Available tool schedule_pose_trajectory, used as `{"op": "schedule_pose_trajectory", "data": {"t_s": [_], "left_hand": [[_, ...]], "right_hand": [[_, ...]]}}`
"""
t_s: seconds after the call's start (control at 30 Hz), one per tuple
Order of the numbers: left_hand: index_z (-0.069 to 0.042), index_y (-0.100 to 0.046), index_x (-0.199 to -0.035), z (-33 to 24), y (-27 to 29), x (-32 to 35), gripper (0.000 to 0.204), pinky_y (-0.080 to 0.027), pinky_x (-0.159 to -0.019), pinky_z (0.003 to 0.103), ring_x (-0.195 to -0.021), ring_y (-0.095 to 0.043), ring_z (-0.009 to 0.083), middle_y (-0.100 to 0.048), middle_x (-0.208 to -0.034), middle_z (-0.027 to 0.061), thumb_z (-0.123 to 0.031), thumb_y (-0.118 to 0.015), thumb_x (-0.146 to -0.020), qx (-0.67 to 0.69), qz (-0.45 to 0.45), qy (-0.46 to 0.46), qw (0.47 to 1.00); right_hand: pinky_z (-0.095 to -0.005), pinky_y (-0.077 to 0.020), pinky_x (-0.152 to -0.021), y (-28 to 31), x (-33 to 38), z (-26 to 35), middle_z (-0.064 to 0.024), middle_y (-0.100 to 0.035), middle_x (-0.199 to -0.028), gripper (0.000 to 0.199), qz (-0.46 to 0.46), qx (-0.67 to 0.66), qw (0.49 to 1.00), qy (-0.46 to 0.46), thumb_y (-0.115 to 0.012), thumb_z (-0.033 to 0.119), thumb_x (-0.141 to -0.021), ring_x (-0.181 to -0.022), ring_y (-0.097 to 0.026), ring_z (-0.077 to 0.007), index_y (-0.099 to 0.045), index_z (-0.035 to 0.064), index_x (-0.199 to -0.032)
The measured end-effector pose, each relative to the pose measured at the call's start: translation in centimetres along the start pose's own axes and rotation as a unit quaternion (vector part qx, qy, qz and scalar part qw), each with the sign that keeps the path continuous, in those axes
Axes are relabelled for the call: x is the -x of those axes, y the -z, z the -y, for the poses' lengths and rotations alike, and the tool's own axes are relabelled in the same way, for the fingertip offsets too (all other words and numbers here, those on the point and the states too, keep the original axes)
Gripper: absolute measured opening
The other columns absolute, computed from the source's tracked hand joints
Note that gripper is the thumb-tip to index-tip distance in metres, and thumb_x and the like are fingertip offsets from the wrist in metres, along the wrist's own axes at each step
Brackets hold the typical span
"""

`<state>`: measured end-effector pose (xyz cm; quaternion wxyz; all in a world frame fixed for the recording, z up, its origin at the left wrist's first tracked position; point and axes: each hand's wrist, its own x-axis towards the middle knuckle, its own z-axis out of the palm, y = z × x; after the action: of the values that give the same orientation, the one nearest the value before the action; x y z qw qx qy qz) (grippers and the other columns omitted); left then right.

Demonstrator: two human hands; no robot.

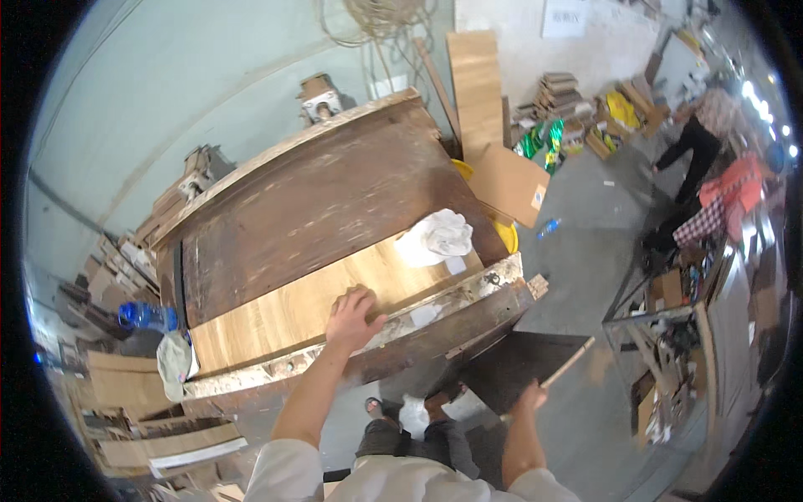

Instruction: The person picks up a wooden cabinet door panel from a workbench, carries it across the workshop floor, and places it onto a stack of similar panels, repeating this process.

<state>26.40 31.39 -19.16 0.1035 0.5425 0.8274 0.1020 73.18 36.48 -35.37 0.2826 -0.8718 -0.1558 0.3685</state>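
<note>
My left hand (351, 316) lies flat, fingers spread, on the pale wood sheet (335, 289) at frame centre, already laid on the dark workbench (318, 192); its long axis runs lower left to upper right. My right hand (529, 393), lower right, is closed on a dark board (510, 368), not yet placed, pointing right

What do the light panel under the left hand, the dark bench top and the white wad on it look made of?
Light panel: seemingly wood veneer or laminate, smooth, visible grain, pressed by the left hand.
Bench top: worn dark-stained wood, scuffed pale in streaks.
White wad: crumpled cloth or paper, cannot tell which.
</note>
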Motion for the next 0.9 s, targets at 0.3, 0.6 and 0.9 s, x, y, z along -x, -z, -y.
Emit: {"op": "schedule_pose_trajectory", "data": {"t_s": [0.3, 0.6, 0.9], "left_hand": [[-0.011, -0.058, -0.131, -0.1, 0.3, 1.4, 0.056, -0.033, -0.113, 0.049, -0.133, -0.046, 0.0337, -0.052, -0.141, 0.0114, -0.051, -0.057, -0.093, 0.093, -0.031, -0.034, 0.995], [-0.007, -0.058, -0.131, 1.2, 0.3, 9.7, 0.047, -0.047, -0.100, 0.048, -0.126, -0.055, 0.0353, -0.061, -0.134, 0.0162, -0.039, -0.059, -0.096, 0.377, 0.121, -0.076, 0.915], [-0.014, -0.061, -0.125, 12.9, 10.8, 8.3, 0.074, -0.048, -0.091, 0.047, -0.102, -0.065, 0.0245, -0.068, -0.119, 0.0077, -0.074, -0.028, -0.097, 0.883, 0.122, 0.038, 0.452]], "right_hand": [[-0.0321, -0.0461, -0.084, 21.0, 18.6, 1.8, -0.0098, -0.063, -0.100, 0.030, 0.022, -0.079, 0.893, 0.443, -0.066, 0.011, -0.095, -0.090, -0.055, -0.0189, -0.059, -0.0114, -0.114], [-0.0442, -0.0496, -0.092, 32.1, 35.4, 3.8, -0.0223, -0.069, -0.113, 0.051, -0.108, -0.203, 0.775, 0.589, -0.082, 0.030, -0.085, -0.099, -0.062, -0.0298, -0.068, -0.0072, -0.117], [-0.0480, -0.0297, -0.114, 26.6, 36.9, 7.7, -0.0156, -0.042, -0.151, 0.075, 0.087, -0.376, 0.816, 0.430, -0.066, 0.038, -0.092, -0.138, -0.039, -0.0330, -0.038, 0.0001, -0.151]]}}
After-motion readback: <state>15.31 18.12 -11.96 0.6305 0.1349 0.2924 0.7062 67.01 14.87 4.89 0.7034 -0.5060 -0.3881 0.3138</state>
